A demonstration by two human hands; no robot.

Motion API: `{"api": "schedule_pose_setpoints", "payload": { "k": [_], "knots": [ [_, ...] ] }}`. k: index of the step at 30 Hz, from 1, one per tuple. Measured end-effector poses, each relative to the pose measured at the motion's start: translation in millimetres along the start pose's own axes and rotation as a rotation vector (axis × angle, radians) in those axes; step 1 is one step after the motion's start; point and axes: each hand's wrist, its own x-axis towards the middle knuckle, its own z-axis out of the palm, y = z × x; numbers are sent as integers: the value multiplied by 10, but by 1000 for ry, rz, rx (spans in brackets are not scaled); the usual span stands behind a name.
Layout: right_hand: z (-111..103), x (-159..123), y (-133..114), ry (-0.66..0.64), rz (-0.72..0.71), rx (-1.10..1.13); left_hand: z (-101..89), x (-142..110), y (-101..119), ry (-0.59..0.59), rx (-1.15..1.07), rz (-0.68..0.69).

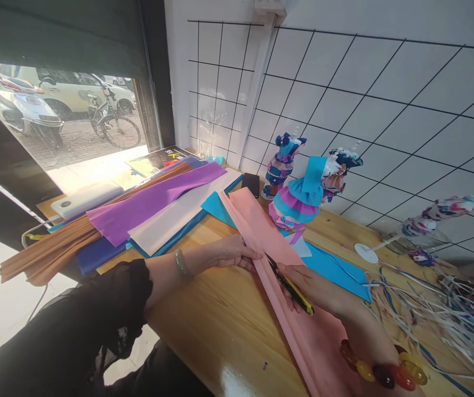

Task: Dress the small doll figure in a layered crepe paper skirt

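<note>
A long pink crepe paper strip [276, 226] lies folded lengthwise across the wooden table. My left hand [237, 251], with a bangle on the wrist, pinches the strip's near folded edge. In my right hand [299, 278] are scissors [297, 295] with black and yellow handles. Their blade tips meet the fold of the pink paper just right of my left fingertips. A beaded bracelet [381, 375] circles my right wrist. Under the pink strip lies a bright blue sheet [336, 270]. The fingers around the scissor handles are partly hidden.
Purple crepe paper [158, 204], brown crepe paper [59, 248] and a cream sheet [179, 212] are stacked at left. Paper-dressed figures [299, 193] stand near the grid-lined wall. A black phone [251, 184] lies behind. Tangled white and blue strips [435, 314] spread at right.
</note>
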Motion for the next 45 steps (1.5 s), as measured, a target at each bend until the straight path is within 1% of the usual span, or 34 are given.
{"api": "schedule_pose_setpoints", "payload": {
  "k": [4,8,13,16,20,25,29,33,40,45],
  "knots": [
    [19,28,-6,19,-10,1,0,16,-20,31,-7,6],
    [41,54,-29,49,20,-13,-1,34,-40,52,-12,3],
    [81,75,-62,100,-36,-108,-9,69,-80,82,-43,15],
    [92,81,-73,112,-5,-101,-11,82,-98,95,-68,29],
    [92,72,-97,126,19,-76,-11,87,-105,76,-83,35],
    [105,51,-117,143,-8,-123,-7,108,-124,80,-108,35],
    [117,64,-85,150,-39,-143,4,113,-135,99,-129,44],
    [118,81,-61,163,-18,-120,2,108,-136,80,-119,53],
    [123,120,-6,175,-39,-77,-18,119,-141,65,-131,54],
    [135,123,-2,199,-11,-75,-24,121,-145,58,-144,60]
  ]
}}
